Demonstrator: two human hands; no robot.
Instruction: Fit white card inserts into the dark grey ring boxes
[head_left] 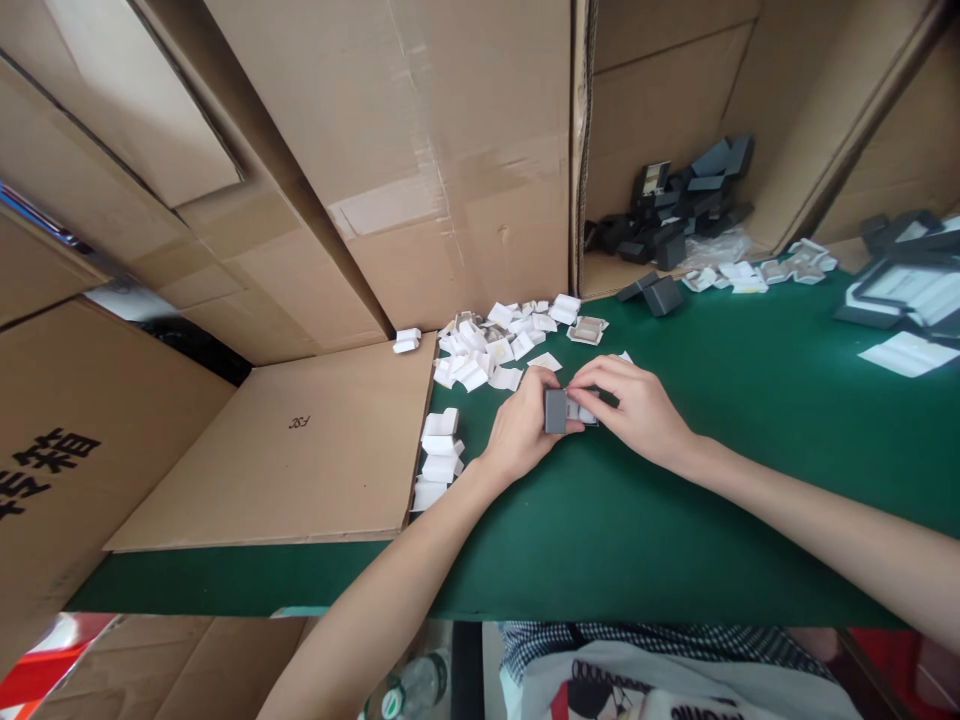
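My left hand [523,425] is closed around a small dark grey box [555,411], held just above the green table. The box's lid stands open, and a white insert [573,410] shows inside. The thumb and fingers of my right hand [626,405] pinch at this insert, partly covering it and the box's right end. Behind my hands lies a loose pile of folded white inserts [474,352]. A short row of similar white pieces [441,446] runs along the table to the left of my left wrist.
A flat cardboard sheet [277,455] covers the table's left side. Tall cardboard boxes [480,150] stand behind. An open carton at the back right holds several dark boxes [682,205]. More grey boxes [911,285] with white inserts lie far right. The green table [600,560] ends near my body.
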